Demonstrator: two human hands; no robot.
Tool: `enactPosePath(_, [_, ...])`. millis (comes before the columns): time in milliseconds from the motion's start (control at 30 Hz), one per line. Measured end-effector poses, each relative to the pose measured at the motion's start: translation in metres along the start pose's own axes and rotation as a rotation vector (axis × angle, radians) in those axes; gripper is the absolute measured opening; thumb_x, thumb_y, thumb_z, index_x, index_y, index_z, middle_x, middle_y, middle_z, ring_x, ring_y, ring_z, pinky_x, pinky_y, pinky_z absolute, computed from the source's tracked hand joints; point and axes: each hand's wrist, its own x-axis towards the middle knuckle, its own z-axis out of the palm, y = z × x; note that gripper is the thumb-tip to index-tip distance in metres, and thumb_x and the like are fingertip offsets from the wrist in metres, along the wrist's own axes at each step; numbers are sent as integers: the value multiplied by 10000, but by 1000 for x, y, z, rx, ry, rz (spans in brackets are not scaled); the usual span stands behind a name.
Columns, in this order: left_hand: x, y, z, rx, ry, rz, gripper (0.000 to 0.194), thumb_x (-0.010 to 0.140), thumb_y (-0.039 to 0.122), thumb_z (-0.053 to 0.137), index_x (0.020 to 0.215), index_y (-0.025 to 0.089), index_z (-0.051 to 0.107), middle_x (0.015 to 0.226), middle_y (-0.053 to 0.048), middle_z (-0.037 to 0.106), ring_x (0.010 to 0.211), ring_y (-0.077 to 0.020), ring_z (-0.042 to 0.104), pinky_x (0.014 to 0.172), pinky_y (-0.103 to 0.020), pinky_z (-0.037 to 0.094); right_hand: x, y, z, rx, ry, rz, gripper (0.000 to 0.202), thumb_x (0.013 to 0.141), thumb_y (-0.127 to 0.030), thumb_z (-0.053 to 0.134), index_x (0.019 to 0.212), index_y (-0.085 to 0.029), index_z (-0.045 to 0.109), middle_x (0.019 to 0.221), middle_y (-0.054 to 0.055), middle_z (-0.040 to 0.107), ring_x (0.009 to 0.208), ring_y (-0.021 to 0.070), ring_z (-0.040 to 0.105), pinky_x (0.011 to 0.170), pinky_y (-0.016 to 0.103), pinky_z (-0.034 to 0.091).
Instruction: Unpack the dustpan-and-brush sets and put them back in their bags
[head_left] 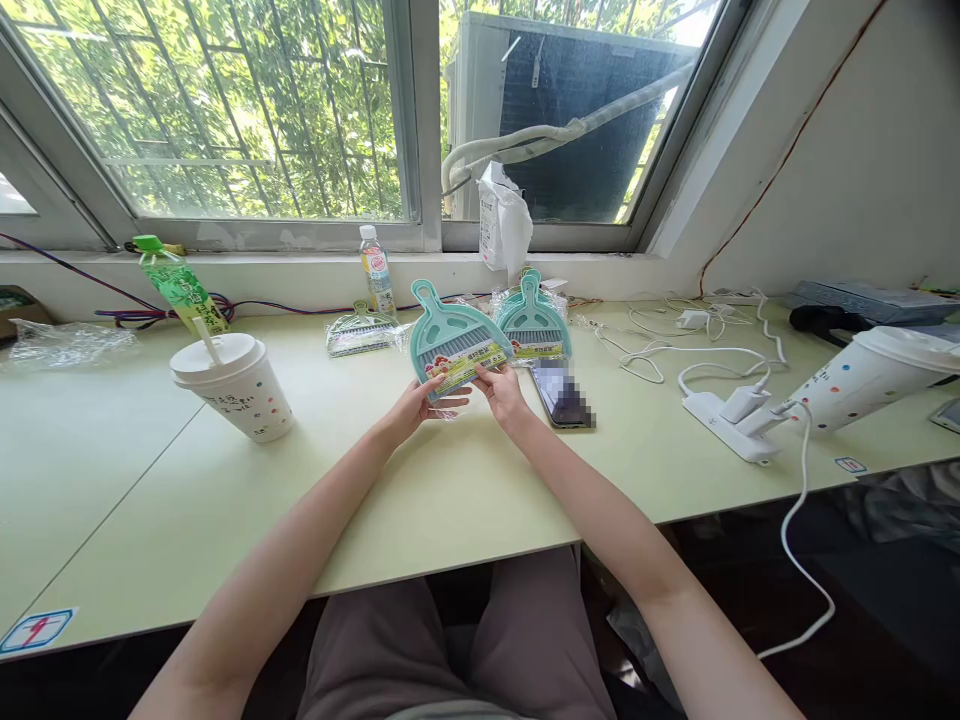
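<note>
A teal mini dustpan and brush set (450, 335) with a yellow label is held up over the table between both hands. My left hand (421, 408) grips its lower left edge, thumb in front and fingers spread behind. At the lower right edge, my right hand (501, 392) pinches the label side. Just behind, another teal dustpan set (534, 318) lies in clear wrapping. A further wrapped dustpan set (363, 334), paler green, lies to the left. Near my right hand is a phone (561, 393), its screen partly blurred out.
On the left stand a white lidded cup (238, 390) with a straw and a tilted green bottle (180, 285). A clear bottle (377, 272) and a tissue pack (502, 220) are by the window. At right lie a power strip (727, 425), cables and a tilted cup (870, 380).
</note>
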Motion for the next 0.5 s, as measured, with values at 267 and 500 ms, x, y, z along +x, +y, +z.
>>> enactPosePath(267, [7, -4, -6, 34, 134, 64, 558, 804, 466, 658, 1267, 191, 515, 1284, -154, 639, 888, -292, 734, 666, -352, 602, 4, 1, -2, 6, -9, 13, 297, 723, -31, 664, 946, -212, 589, 899, -4, 737, 930, 159, 717, 906, 330, 594])
enactPosePath(500, [11, -7, -12, -24, 236, 84, 405, 728, 240, 691, 1101, 150, 560, 1063, -115, 706, 749, -230, 724, 662, -375, 624, 11, -5, -10, -140, -140, 149, 130, 788, -84, 660, 864, -172, 603, 791, 23, 744, 756, 157, 733, 826, 317, 614])
